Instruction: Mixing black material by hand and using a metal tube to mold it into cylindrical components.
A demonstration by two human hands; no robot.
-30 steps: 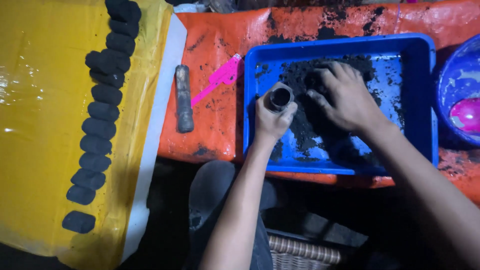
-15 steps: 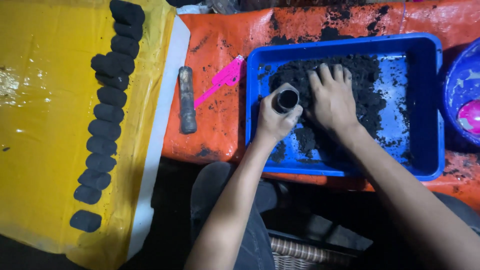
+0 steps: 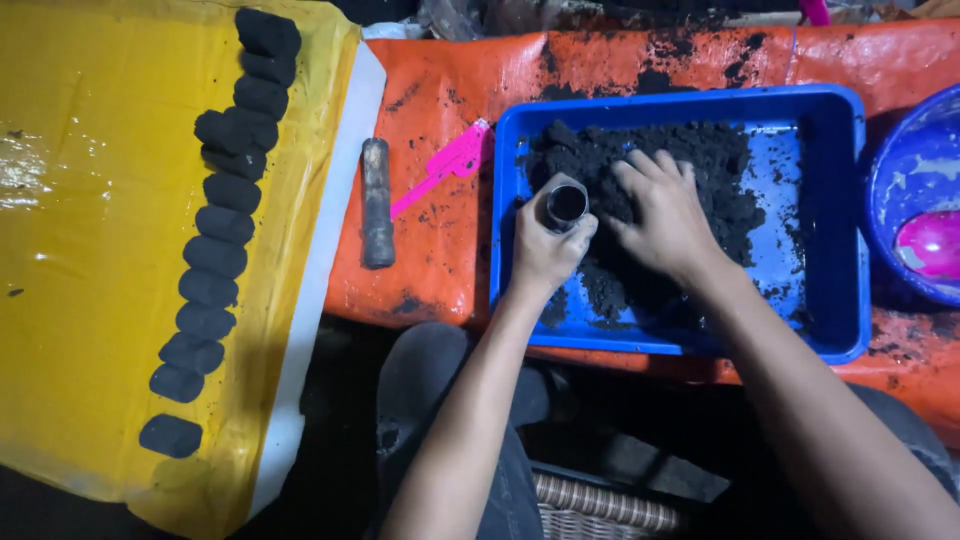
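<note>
Left hand (image 3: 545, 250) closed in a full grip around a short dark tube mould (image 3: 566, 205), held upright with open mouth facing up, at the left edge of the black powder heap (image 3: 650, 160). Right hand (image 3: 665, 215) laid palm down on the heap, fingers (image 3: 650, 170) spread and loose, gripping nothing. Heap contained in a blue tray (image 3: 830, 220) set on an orange sheet (image 3: 440, 80). Left of the tray: pink scoop (image 3: 448, 165) and dark cylindrical rod (image 3: 376, 203), lying apart on the sheet. Far left: yellow sheet (image 3: 90, 250) carrying a row of black pressed cylinders (image 3: 215, 225). Far right: blue bowl (image 3: 900, 160), partly out of view.
</note>
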